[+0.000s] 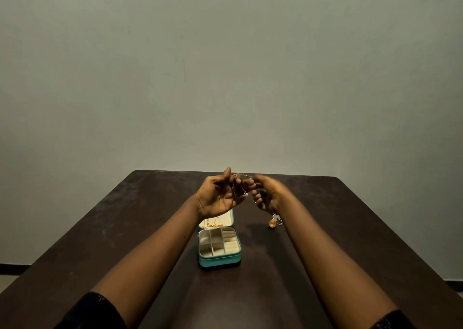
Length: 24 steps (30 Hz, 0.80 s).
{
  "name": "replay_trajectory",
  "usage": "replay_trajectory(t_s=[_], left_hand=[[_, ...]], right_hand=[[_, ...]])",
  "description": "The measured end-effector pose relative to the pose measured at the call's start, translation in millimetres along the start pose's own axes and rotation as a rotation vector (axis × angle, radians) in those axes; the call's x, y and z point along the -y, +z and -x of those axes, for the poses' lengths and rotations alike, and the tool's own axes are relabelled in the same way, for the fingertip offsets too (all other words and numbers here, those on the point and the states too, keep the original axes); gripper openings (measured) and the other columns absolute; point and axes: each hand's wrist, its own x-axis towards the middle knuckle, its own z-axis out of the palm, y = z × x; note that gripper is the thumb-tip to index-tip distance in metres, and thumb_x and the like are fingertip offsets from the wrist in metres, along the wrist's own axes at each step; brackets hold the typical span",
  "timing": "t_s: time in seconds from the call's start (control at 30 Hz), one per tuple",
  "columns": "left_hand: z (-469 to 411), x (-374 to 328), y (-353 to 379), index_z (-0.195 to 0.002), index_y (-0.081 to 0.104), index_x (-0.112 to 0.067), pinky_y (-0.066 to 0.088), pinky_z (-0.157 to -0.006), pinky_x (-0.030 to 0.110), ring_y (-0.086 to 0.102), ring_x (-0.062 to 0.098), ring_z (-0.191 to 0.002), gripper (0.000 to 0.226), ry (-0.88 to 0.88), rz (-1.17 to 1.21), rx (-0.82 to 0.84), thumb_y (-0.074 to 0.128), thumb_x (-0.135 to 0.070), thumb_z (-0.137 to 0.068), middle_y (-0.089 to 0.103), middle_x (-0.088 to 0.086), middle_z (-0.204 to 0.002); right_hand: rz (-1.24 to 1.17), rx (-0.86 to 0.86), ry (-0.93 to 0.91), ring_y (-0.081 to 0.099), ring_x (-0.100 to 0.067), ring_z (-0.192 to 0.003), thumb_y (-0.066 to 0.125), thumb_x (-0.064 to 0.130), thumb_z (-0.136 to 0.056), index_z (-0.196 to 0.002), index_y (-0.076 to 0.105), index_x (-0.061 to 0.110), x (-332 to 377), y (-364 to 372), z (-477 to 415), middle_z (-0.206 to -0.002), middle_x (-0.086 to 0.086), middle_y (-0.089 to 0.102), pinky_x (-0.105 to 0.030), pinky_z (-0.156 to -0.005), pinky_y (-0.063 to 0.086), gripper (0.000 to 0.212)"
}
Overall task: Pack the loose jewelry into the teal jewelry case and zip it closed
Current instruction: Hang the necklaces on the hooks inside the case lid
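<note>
The teal jewelry case [220,262] lies open on the dark table, its cream compartments bare. Its raised lid [226,219] holds gold chains in the pocket. Above the lid, my left hand [219,196] and my right hand [266,193] are lifted close together. Between them hangs a thin gold necklace [240,184] with a small pearl drop. My left hand pinches it with palm turned up; my right hand's curled fingers pinch its other end. More loose jewelry [275,222], with an orange bead, lies on the table under my right wrist.
The dark brown table [125,228] runs to a plain grey wall behind. Its far edge lies just beyond my hands. My black sleeves show at the bottom corners.
</note>
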Motion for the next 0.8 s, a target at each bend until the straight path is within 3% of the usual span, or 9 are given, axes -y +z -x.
replay_trajectory(t_s=[0.1,0.2,0.33,0.4,0.57,0.67,0.8], left_hand=[[-0.9,-3.0,-0.9,-0.098,0.069,-0.014,0.052,-0.087,0.037,0.071,0.023,-0.085,0.043,-0.006,0.026,0.107,0.04,-0.045,-0.089,0.072,0.01,-0.09],[-1.1,-6.7,-2.9,-0.117,0.057,-0.021,0.057,-0.075,0.035,0.071,0.023,-0.077,0.044,-0.045,-0.024,0.104,0.036,-0.048,-0.089,0.072,0.012,-0.092],[-1.7,-11.8,-5.3,-0.127,0.049,-0.026,0.059,-0.066,0.035,0.072,0.025,-0.078,0.049,-0.091,-0.061,0.143,0.031,-0.053,-0.09,0.071,0.017,-0.097],[-2.0,-13.5,-7.2,-0.129,0.047,-0.026,0.06,-0.065,0.036,0.072,0.026,-0.078,0.052,-0.106,-0.069,0.18,0.033,-0.057,-0.089,0.07,0.017,-0.098],[-1.9,-18.8,-7.4,-0.127,0.056,-0.022,0.058,-0.073,0.043,0.07,0.03,-0.088,0.069,-0.16,-0.095,0.315,0.062,-0.064,-0.073,0.066,0.019,-0.107],[-0.8,-20.6,-8.7,-0.127,0.057,-0.022,0.058,-0.075,0.045,0.07,0.031,-0.091,0.072,-0.175,-0.103,0.352,0.063,-0.066,-0.07,0.066,0.02,-0.111],[3.7,-23.5,-12.2,-0.128,0.055,-0.021,0.057,-0.078,0.047,0.069,0.032,-0.095,0.071,-0.179,-0.086,0.381,0.059,-0.066,-0.073,0.065,0.019,-0.113]], right_hand=[[-0.085,0.051,0.043,0.052,-0.006,-0.038,0.052,0.02,-0.092,-0.071,0.055,0.01,-6.1,1.2,1.2,-0.065,-0.003,0.054,-0.014,-0.038,0.043,0.023],[-0.102,0.119,0.046,0.059,-0.015,-0.066,0.051,0.003,-0.088,-0.08,0.056,0.007,-10.6,-1.0,2.3,-0.078,-0.008,0.058,-0.025,-0.06,0.049,0.01],[-0.038,0.209,-0.014,0.063,-0.013,-0.07,0.045,-0.003,-0.088,-0.11,0.062,0.007,-13.6,-1.5,0.9,-0.086,-0.005,0.063,-0.031,-0.073,0.047,0.03],[-0.073,0.236,-0.051,0.06,-0.014,-0.077,0.042,0.0,-0.09,-0.109,0.062,0.006,-13.2,-0.2,0.7,-0.087,-0.005,0.063,-0.032,-0.075,0.046,0.029],[-0.123,0.366,-0.107,0.052,-0.006,-0.042,0.036,0.004,-0.093,-0.083,0.056,0.014,-12.2,5.5,2.0,-0.052,0.005,0.053,-0.03,-0.066,0.043,0.024],[-0.161,0.45,-0.114,0.047,-0.006,-0.038,0.039,0.006,-0.095,-0.085,0.056,0.013,-11.3,7.8,2.9,-0.041,0.007,0.045,-0.031,-0.064,0.041,0.021],[-0.141,0.475,-0.112,0.047,-0.006,-0.038,0.038,0.001,-0.093,-0.087,0.054,0.011,-11.5,6.4,3.5,-0.041,0.008,0.045,-0.032,-0.069,0.043,0.02]])
